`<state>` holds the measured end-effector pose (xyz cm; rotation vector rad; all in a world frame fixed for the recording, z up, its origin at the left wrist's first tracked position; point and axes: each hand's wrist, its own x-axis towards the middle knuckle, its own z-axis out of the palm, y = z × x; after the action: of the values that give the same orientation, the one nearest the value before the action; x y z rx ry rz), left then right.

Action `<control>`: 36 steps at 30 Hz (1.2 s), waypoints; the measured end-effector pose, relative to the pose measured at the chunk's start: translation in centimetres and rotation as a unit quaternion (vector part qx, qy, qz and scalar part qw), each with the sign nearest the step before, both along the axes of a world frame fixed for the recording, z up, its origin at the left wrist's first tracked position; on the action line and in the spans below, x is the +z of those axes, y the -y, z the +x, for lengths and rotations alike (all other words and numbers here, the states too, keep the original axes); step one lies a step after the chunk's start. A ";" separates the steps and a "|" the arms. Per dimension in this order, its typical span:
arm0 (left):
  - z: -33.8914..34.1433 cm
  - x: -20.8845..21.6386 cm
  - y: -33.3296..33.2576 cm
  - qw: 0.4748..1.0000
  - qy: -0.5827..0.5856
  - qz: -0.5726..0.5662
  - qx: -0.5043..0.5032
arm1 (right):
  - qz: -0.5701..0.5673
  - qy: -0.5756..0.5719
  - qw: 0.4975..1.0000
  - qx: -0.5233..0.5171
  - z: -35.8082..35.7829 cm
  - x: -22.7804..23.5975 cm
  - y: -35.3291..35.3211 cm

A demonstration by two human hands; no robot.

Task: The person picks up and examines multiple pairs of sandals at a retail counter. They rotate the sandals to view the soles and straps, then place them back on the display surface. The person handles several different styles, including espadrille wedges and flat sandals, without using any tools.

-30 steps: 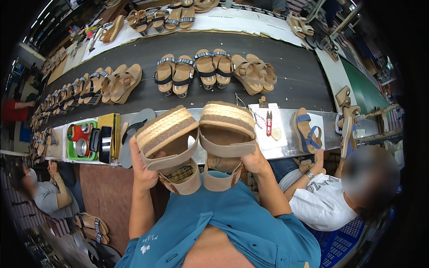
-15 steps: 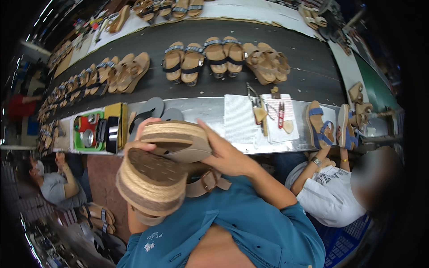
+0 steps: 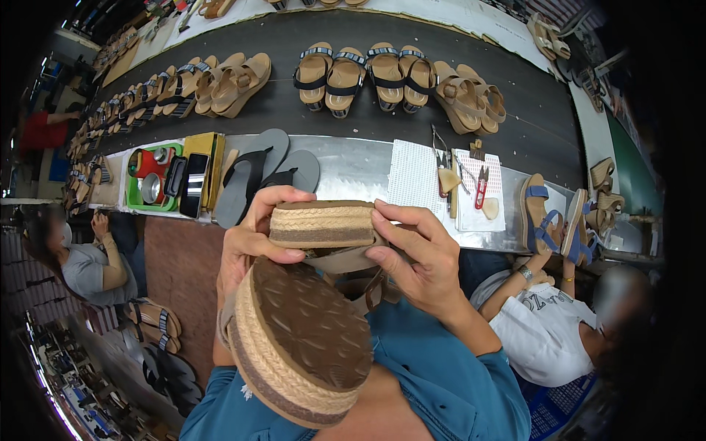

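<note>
Two taupe wedge sandals with braided rope-covered sides are in my hands, close to my chest. The upper wedge sandal (image 3: pixel 323 226) turns its rope side to me. My left hand (image 3: pixel 248 239) grips its left end between thumb and fingers. At its right end, my right hand (image 3: pixel 423 257) pinches the edge by the strap. Below, the other wedge sandal (image 3: pixel 312 323) shows its brown patterned outsole, tilted up, against my left hand; the left hand's lower fingers are hidden behind it. A buckle strap is partly hidden between the sandals and my right hand.
Grey flip-flops (image 3: pixel 254 173) lie on the metal ledge (image 3: pixel 346 165) ahead, beside a green tray (image 3: pixel 132 198). Red snips (image 3: pixel 482 187) rest on papers at right. Sandals line the dark belt (image 3: pixel 287 132). Close at right, a co-worker (image 3: pixel 544 323) handles blue-strapped sandals (image 3: pixel 540 213).
The near sandal has swung lower and rightward, showing more outsole. My right hand has shifted from under the strap to a fingertip pinch on the upper sandal's right end. The view has shifted too.
</note>
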<state>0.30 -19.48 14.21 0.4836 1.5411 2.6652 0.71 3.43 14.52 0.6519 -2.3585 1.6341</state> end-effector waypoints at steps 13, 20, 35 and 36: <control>-3.0 -4.2 5.5 0.951 0.053 0.260 -0.159 | -0.078 0.196 0.923 -0.321 -3.2 -14.1 -7.2; -5.1 -4.0 6.2 0.917 0.206 0.212 -0.267 | 0.205 0.122 0.943 -0.233 0.4 -23.7 -4.1; -3.1 -0.1 3.4 0.948 0.266 0.098 -0.144 | 0.023 0.218 0.960 -0.171 -1.9 -17.6 -3.2; -2.4 -0.8 3.5 0.965 0.225 0.064 -0.120 | -0.067 0.241 0.956 -0.151 -2.5 -14.2 -2.5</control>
<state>-2.14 -22.97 13.45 0.0482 1.1108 2.4662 -1.75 5.91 0.36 -0.1538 -2.4589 1.9463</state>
